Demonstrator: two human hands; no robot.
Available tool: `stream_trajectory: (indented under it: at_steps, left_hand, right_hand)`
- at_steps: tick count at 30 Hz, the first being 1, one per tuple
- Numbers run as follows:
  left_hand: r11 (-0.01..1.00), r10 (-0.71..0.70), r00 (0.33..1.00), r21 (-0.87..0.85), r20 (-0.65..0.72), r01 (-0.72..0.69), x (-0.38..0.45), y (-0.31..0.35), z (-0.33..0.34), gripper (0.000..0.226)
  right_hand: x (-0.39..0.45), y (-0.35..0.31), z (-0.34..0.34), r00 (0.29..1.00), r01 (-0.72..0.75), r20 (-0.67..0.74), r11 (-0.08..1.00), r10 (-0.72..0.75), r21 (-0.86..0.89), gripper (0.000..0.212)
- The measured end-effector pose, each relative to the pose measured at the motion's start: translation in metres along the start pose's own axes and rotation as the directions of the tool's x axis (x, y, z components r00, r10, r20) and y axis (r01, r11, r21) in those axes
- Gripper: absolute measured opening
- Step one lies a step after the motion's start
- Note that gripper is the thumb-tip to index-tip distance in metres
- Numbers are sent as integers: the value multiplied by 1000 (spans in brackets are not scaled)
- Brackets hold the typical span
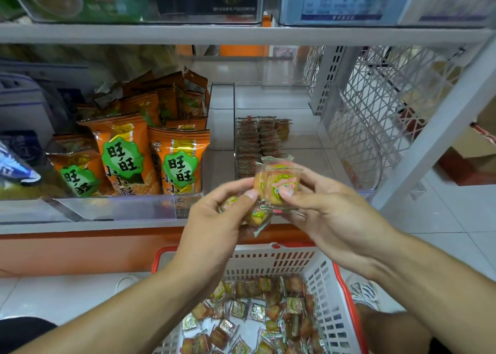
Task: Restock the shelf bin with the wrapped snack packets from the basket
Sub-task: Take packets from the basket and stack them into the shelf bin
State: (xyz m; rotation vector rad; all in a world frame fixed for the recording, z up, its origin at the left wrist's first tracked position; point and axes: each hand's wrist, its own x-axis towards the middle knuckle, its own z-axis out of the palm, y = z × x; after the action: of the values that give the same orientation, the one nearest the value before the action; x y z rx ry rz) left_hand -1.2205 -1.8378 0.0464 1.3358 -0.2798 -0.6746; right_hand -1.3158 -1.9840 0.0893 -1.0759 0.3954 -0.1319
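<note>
Head view gives us the whole working line, and we read it from the left. Orange snack bags (128, 149) fill the neighbouring compartment and play no part in the job. Next comes our left hand (222, 214), fingers curled around a few wrapped snack packets (256, 215), thumb pressing toward the upright stack. Just right of it, our right hand (319, 206) pinches a small upright stack of packets (279, 187) between thumb and fingers, label faces toward us, flat sides pressed together like cards.

What the coming move turns on, we judge, is this: the clear shelf bin (306, 128) lies straight ahead of and beyond the fingertips, its opening behind the stack. Rows of packets (257, 141) already stand along the bin's left side, faces parallel to the held ones, while the right side of the bin shows bare floor. So the held stack seems to need only a forward push, its thin axis kept running front to back, to slot in beside those rows. Our right hand is the nearer one to that free side and looks best placed to carry it in.

Below both wrists, the white and red basket (322, 278) holds many more loose packets lying at all angles, so much restocking remains.
</note>
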Motion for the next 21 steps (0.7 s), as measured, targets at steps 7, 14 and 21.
stream_trajectory:
  at_steps: [7, 14, 21]
  left_hand:
    - [999, 51, 998, 0, -29, -51, 14, 12, 12, 31]
    - [994, 52, 998, 101, -37, -48, 33, 16, 21, 54]
    - [995, 20, 1000, 94, -6, -19, 39, 18, 29, 80]
  right_hand:
    - [68, -44, -44, 895, 88, -170, 536, -412, -840, 72]
    - [146, -25, -94, 950, -199, -200, 33, -239, -980, 52]
    - [174, -19, -110, 949, -253, -266, 90, -171, -963, 43]
